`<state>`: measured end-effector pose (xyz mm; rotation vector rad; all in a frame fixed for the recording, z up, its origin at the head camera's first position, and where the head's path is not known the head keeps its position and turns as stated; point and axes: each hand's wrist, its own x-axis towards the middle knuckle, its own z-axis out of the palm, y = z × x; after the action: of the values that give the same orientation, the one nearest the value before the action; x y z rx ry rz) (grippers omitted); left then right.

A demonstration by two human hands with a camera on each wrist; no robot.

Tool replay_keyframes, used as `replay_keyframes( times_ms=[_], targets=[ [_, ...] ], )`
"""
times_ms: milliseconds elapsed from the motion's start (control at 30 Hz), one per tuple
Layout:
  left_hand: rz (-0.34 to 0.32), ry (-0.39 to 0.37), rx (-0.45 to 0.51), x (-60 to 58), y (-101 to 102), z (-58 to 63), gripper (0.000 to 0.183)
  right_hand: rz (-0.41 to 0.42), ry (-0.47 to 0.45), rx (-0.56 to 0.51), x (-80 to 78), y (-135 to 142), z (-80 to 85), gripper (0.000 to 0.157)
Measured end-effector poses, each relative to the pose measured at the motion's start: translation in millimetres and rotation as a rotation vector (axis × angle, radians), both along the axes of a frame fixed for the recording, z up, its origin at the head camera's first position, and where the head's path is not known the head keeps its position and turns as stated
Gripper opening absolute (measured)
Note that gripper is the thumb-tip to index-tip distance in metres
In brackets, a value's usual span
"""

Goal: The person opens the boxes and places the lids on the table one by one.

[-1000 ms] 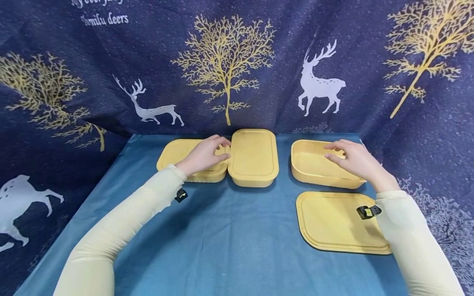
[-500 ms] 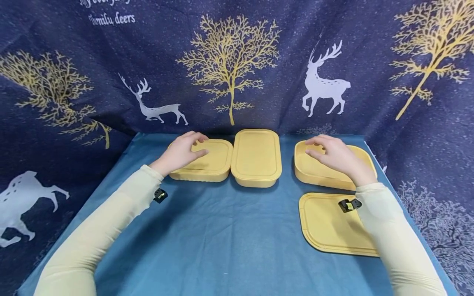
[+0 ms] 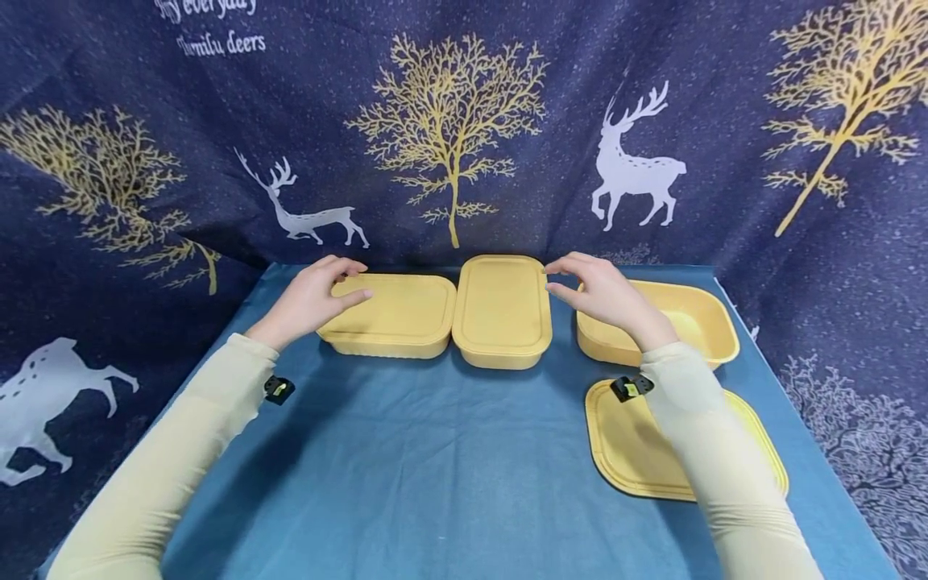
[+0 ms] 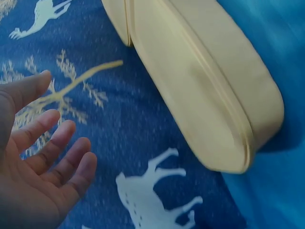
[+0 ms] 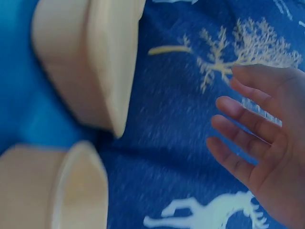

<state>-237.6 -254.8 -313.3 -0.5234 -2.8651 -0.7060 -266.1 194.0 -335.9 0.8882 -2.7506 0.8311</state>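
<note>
My left hand [image 3: 308, 296] hovers, fingers loosely bent, over the left end of a yellow lidded food container [image 3: 395, 310] lying lengthwise. In the left wrist view, nothing lies between the thumb and fingers of that left hand [image 4: 45, 176]. A second lidded container [image 3: 503, 306] stands end-on beside the first. At its right edge are the fingertips of my right hand [image 3: 602, 294], which holds nothing. Behind that wrist sits an uncovered container [image 3: 692, 318], its hollow inside showing. The right wrist view also has the right hand [image 5: 264, 136] apart from the lidded container [image 5: 95, 62].
A loose yellow lid [image 3: 631, 459] lies flat in front of the uncovered container, partly hidden by the right sleeve. Blue cloth [image 3: 435, 467] covers the table. A dark blue hanging [image 3: 522, 161] with deer and trees rises behind the containers.
My left hand has moved left, from near the end-on container to the far end of the lengthwise one. My right hand has moved left, off the uncovered container. The containers stay put.
</note>
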Motion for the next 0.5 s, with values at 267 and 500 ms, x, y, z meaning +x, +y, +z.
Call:
replay_keyframes(
  times_ms=[267,500],
  targets=[
    [0.072,0.019,0.000,10.5,-30,12.6,0.056,0.092,0.035,-0.019,-2.6,-40,8.0,0.032],
    [0.123,-0.007,0.020,19.6,-46,15.7,0.058,0.128,0.046,0.038,-3.2,-63,4.4,0.032]
  ],
)
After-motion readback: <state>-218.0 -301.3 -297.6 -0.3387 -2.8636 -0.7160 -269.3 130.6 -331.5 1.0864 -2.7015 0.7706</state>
